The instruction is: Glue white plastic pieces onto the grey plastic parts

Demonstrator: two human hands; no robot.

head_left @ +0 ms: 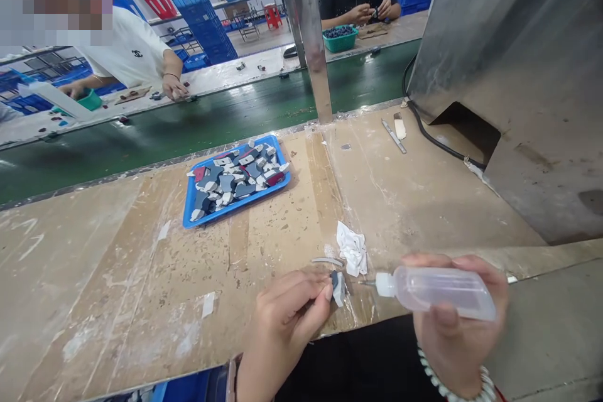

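Observation:
My left hand (287, 317) pinches a small grey-and-white part (338, 287) between thumb and fingers at the near edge of the wooden bench (117, 276). My right hand (452, 320) grips a clear plastic squeeze bottle (440, 292) lying sideways, its white nozzle and thin needle tip pointing left at the part, a few centimetres away. A crumpled white cloth (353, 249) and a thin curved grey strip (326, 260) lie just beyond the part.
A blue tray (191, 217) with several grey, white and red parts sits mid-bench. A large metal housing (518, 75) with a black cable stands at right. Beyond a green conveyor (188, 125), two people work at another bench. A steel post (311, 31) rises behind.

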